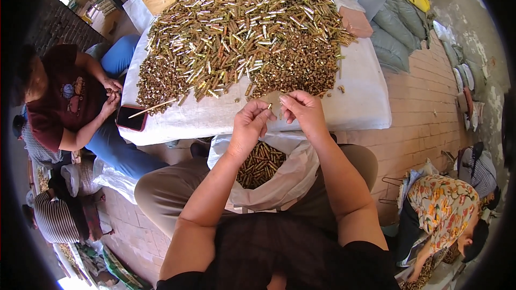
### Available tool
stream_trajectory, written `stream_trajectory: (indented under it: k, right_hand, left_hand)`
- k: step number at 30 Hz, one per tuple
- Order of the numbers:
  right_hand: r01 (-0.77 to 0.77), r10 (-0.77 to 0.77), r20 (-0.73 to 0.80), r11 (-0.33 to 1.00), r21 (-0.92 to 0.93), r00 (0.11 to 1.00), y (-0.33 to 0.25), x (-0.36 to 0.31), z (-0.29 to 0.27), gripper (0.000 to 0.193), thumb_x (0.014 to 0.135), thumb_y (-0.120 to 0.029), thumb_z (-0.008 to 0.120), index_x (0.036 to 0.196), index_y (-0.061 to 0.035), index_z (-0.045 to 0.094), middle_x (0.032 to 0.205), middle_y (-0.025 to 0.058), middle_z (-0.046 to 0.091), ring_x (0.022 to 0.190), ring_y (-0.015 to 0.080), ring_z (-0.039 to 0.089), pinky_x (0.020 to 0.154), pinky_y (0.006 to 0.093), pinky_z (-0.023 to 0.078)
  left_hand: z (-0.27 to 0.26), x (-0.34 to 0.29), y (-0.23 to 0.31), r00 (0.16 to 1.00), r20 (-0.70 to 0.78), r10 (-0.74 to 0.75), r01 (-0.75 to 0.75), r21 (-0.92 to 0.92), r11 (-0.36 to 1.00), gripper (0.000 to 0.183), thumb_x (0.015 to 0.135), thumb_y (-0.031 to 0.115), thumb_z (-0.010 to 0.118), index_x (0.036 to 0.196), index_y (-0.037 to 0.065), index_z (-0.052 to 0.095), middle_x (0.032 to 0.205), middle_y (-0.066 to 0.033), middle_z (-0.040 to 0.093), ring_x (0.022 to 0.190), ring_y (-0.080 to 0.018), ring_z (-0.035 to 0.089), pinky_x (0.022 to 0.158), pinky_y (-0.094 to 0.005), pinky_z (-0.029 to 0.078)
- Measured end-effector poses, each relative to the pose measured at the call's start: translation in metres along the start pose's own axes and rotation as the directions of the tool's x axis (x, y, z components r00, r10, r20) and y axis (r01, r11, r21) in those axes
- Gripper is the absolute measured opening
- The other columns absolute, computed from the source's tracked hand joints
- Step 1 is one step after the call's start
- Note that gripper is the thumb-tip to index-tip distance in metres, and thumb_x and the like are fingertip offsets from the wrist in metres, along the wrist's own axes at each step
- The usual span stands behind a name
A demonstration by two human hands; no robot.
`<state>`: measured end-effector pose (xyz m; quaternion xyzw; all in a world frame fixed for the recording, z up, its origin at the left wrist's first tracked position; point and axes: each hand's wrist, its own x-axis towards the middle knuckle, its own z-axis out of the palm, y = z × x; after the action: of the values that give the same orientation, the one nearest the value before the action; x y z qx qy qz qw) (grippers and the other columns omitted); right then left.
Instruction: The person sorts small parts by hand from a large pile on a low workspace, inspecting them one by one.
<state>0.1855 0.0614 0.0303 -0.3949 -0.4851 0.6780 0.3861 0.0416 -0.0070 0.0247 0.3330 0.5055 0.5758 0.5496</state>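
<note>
Left hand (250,123): grip pinched together on one small brass piece (270,106), its end showing, remainder hidden by the fingers; located over the counter (364,88), near its front edge. Right hand (303,110): beside it, fingertips close together; cannot tell whether the grip is clamped on anything. Heap of brass parts (231,37): on the counter, lower layers buried. White sack (285,185): between the knees, brass contents, partly covered by forearms, depth unseen. Phone (129,120): dark screen, crossed by a thin stick (153,107). Co-worker at left (59,96): handled item indistinct.
</note>
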Motion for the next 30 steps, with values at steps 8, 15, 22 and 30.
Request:
stream_trajectory:
  k: [8, 15, 22, 30]
  right_hand:
    - [-0.021, 0.023, 0.024, 0.996, -0.081, 0.999, 0.004, -0.001, 0.005, 0.02, 0.085, -0.02, 0.063, 0.076, -0.0035, 0.06, 0.062, -0.0006, 0.056, 0.05, 0.0047, 0.047, 0.044, 0.019, 0.037]
    - [-0.017, 0.024, 0.035, 0.985, -0.172, 0.999, 0.01, 0.002, 0.006, 0.021, 0.083, -0.02, 0.065, 0.072, -0.0036, 0.06, 0.058, -0.0015, 0.053, 0.049, 0.0041, 0.045, 0.044, 0.0191, 0.035]
    - [0.133, -0.132, 0.035, 0.881, -0.454, 0.991, 0.019, 0.006, 0.006, 0.021, 0.08, -0.018, 0.068, 0.069, -0.0015, 0.06, 0.056, -0.0018, 0.051, 0.049, 0.0046, 0.044, 0.044, 0.0227, 0.035]
    - [0.435, -0.502, 0.215, 0.374, -0.819, 0.838, 0.016, -0.006, 0.029, 0.031, 0.082, -0.023, 0.062, 0.062, -0.0037, 0.047, 0.059, 0.013, 0.052, 0.054, 0.0318, 0.053, 0.048, 0.0407, 0.041]
  left_hand:
    - [-0.004, -0.003, -0.01, 0.983, 0.097, 0.155, -0.171, 0.184, 0.968, 0.002, 0.089, 0.005, 0.053, 0.091, 0.005, 0.054, 0.072, 0.001, 0.056, 0.057, -0.0018, 0.041, 0.049, -0.0166, 0.031]
    - [-0.005, -0.006, -0.007, 0.982, 0.084, 0.169, -0.184, 0.223, 0.957, 0.001, 0.089, 0.004, 0.054, 0.087, 0.003, 0.054, 0.071, 0.0017, 0.055, 0.065, -0.0031, 0.047, 0.055, -0.018, 0.036]
    - [-0.013, -0.004, -0.012, 0.987, 0.103, 0.123, -0.143, 0.216, 0.966, 0.001, 0.088, 0.005, 0.055, 0.088, 0.003, 0.056, 0.068, 0.0002, 0.056, 0.06, -0.0028, 0.046, 0.051, -0.0176, 0.034]
    - [-0.02, -0.007, -0.006, 0.997, 0.06, -0.044, 0.035, 0.134, 0.99, 0.004, 0.088, 0.004, 0.054, 0.084, 0.002, 0.054, 0.066, 0.0004, 0.055, 0.056, -0.0032, 0.044, 0.049, -0.0186, 0.033]
